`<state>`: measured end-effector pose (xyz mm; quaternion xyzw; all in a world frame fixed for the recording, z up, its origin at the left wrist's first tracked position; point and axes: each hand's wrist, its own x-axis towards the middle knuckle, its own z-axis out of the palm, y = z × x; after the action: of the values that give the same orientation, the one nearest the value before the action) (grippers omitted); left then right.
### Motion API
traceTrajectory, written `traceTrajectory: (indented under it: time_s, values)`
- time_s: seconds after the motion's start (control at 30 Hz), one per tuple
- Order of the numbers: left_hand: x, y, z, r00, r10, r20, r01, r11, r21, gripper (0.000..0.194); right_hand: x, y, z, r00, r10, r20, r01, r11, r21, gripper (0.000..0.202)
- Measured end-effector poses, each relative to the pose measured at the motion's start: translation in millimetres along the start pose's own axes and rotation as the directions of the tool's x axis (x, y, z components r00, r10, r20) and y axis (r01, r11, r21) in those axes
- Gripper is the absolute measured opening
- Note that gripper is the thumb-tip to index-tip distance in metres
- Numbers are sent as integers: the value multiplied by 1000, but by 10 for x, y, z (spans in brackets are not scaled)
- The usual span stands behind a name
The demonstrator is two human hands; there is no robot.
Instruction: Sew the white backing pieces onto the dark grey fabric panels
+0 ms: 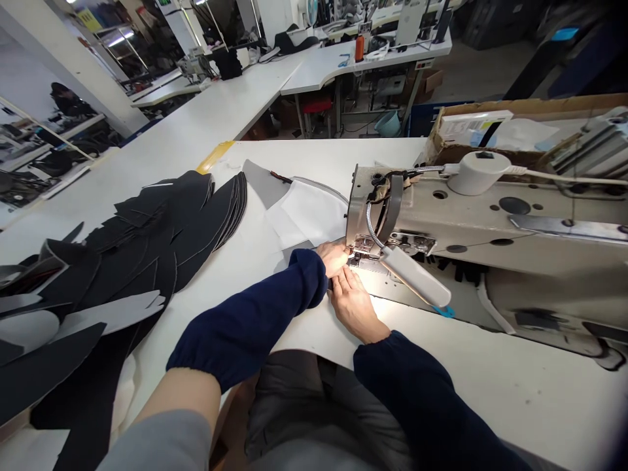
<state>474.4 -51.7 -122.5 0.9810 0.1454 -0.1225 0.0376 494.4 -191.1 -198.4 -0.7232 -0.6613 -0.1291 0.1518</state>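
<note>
The left hand (333, 257) is bent over at the front of the sewing machine (441, 203), with its fingertips just beside the small metal parts under the machine's head. Its fingers are curled down, and I cannot tell if they pinch anything or only press. The right hand (354, 302) is on the near side of it, laid out flat, with its fingers straight and side by side — their tips almost touch the left hand. A bit of dark cloth (330, 285) peeks out by the right hand's fingers.

The grey and white piece (314, 212) lies on the table (490, 366), to the far left of both hands. Its long way runs from the far left down to the near right, so its near end points at the hands and the machine. The left hand is the closer one to it. I cannot see whether this piece and the dark cloth are joined, since the hands hide that spot.

The lamp bar (416, 276) hangs to the right of the hands and shines on them. Farther left is a big, messy pile of dark pieces (142, 235). A cardboard box (434, 140) sits behind the machine, on the far right.
</note>
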Motion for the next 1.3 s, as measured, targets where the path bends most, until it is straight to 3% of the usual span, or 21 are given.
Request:
traceTrajectory:
  time_s: [0.1, 0.2, 0.47, 0.6, 0.8, 0.9, 1.0, 1.07, 1.13, 1.2, 1.27, 1.3]
  values:
    - [3, -4, 30, 996, 80, -37, -77, 994, 76, 29, 1, 6, -1, 1000, 4, -2, -4, 1000, 2, 43]
    - [-11, -10, 80, 994, 84, -73, -78, 993, 84, 31, 6, 10, -11, 1000, 11, -18, -11, 1000, 8, 42]
    - [-115, 67, 121, 992, -28, -125, 29, 1000, 3, 31, -7, 58, -9, 994, -91, -58, 95, 993, 73, 36]
    - [-124, 85, 141, 986, -104, -130, 101, 994, -30, 30, -76, 72, -70, 981, -142, -135, 158, 981, 114, 32]
    - [-114, 36, 309, 972, -50, -231, 47, 999, -16, 41, -220, 5, -250, 981, -44, -188, 85, 973, 214, 27]
    - [-123, 30, 367, 967, -66, -244, 61, 998, -28, 43, -339, -26, -333, 982, 74, -171, -4, 926, 377, 32]
    - [-244, -3, 422, 968, -80, -237, 68, 996, -55, 44, -516, -97, -426, 938, 325, -121, -174, 744, 645, 33]
    - [-416, -60, 483, 966, -93, -243, 68, 992, -106, 42, -622, -172, -486, 842, 539, 17, -319, 473, 822, 33]
    - [-651, -130, 563, 956, -108, -271, 57, 981, -188, 38, -662, -247, -528, 706, 678, 202, -370, 111, 922, 36]
    - [-920, -184, 644, 937, -114, -331, 16, 958, -286, 33, -604, -297, -544, 600, 712, 365, -318, -207, 925, 40]
    - [-1194, -193, 707, 910, -110, -400, -55, 924, -379, 30, -455, -314, -535, 552, 685, 476, -256, -404, 878, 42]
    - [-1325, -175, 730, 896, -111, -431, -91, 903, -421, 29, -360, -312, -524, 550, 649, 526, -248, -474, 845, 41]
